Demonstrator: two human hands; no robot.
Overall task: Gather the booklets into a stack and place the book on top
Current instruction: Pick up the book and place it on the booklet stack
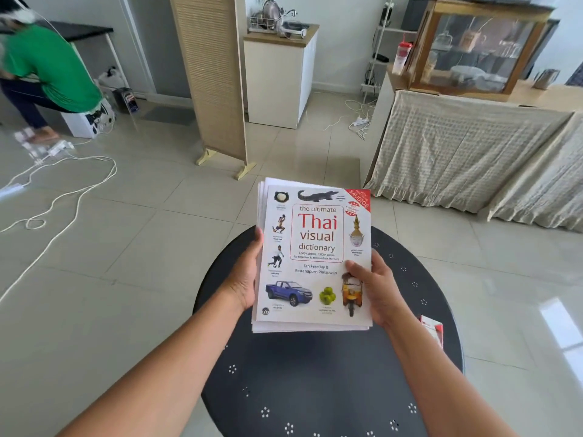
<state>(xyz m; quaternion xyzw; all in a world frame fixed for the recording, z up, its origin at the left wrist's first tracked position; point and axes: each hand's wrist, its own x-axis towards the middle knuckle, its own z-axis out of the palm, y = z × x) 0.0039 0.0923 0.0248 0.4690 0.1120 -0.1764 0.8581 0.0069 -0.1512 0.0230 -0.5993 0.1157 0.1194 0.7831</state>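
Observation:
A white book (315, 257) titled "Thai visual dictionary" lies on top of a stack of white booklets (262, 197), whose edges show at its left, top and bottom. Both hands hold the whole pile above the round dark table (315, 380). My left hand (249, 272) grips the pile's left edge. My right hand (375, 288) grips the right edge, thumb on the cover.
A small red and white box (433, 331) lies on the table's right side. White cables (63, 197) run over the tiled floor at left. A person in a green shirt (47, 64) sits far left. A folding screen (211, 83) and cloth-covered counter (467, 152) stand beyond.

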